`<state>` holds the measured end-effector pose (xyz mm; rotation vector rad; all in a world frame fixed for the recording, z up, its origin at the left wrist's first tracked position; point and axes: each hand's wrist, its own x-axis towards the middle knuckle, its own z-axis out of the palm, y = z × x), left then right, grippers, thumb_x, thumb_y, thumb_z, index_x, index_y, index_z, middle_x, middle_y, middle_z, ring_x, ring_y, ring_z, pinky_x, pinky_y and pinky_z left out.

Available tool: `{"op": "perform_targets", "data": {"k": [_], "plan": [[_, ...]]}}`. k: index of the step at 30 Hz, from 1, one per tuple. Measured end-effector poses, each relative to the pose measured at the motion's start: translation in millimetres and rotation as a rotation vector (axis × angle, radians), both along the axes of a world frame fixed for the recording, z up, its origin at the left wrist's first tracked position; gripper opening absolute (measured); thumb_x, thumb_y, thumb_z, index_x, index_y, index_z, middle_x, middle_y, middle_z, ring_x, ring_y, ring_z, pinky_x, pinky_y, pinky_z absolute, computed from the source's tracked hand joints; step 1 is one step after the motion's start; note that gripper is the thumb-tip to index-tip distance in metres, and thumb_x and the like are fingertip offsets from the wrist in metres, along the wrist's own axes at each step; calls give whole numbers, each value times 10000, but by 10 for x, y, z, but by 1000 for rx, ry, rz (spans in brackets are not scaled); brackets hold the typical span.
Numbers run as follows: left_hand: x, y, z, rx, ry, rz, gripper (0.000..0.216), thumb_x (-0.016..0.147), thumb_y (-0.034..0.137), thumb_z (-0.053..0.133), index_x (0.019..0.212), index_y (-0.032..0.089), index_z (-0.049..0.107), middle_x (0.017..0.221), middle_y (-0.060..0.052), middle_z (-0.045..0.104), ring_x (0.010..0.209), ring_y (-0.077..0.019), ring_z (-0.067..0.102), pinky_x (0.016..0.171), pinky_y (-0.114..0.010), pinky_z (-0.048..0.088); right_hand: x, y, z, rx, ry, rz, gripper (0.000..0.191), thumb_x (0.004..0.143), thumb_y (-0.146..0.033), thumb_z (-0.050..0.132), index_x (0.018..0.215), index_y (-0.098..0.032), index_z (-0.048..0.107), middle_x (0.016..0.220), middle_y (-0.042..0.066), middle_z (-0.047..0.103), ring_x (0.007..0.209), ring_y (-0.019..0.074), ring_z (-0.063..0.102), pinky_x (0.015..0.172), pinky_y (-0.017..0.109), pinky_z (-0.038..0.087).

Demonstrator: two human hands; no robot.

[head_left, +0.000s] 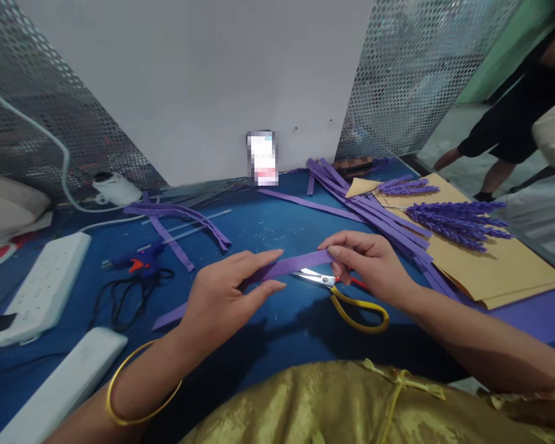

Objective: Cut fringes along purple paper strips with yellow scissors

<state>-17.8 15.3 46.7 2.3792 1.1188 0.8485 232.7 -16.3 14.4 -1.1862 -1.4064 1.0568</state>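
A purple paper strip [298, 264] stretches between my two hands above the blue table. My right hand [363, 259] pinches its right end between thumb and fingertips. Around its other part is my left hand [226, 296], with thumb and forefinger apart and the remaining fingers mostly hidden behind the strip. The strip's tail [170, 316] shows past the left wrist. Scissors [326, 280] with yellow and red handles lie beneath the strip, close to my right hand, blades pointing left.
More purple strips [374, 213] lie at the right, beside brown paper [472, 265] bearing purple flower sprigs [457, 222]. Fringed strips [180, 219], a blue glue gun [141, 262] and a white power strip [49, 287] are leftward. A phone [263, 158] leans on the back panel. A person [513, 111] stands at right.
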Motion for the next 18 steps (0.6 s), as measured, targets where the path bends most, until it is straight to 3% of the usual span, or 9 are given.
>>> {"op": "perform_targets", "data": {"k": [6,12,18], "plan": [[2,16,-15,0,21,0,278,895,393,645,1095,261,784,841,-10,765,700,-155,680,630,-240,476,2,-3,4,-52,129,0,295,868,-431,705,986,-164,742,647,-4,669,457,91,552,438,211,463],[12,20,-6,-92,-8,7,260,864,375,672,1055,252,798,781,-7,759,643,-160,660,590,-256,462,-2,-21,27,44,28,-21,276,807,-389,784,1004,-198,755,579,-31,607,495,122,572,491,247,503],[11,43,-3,-170,-51,-22,223,869,382,653,982,277,813,776,-2,779,639,-171,671,594,-259,468,-19,-53,32,78,-22,-29,237,821,-404,768,919,-189,767,637,0,656,521,124,586,498,249,501]]}}
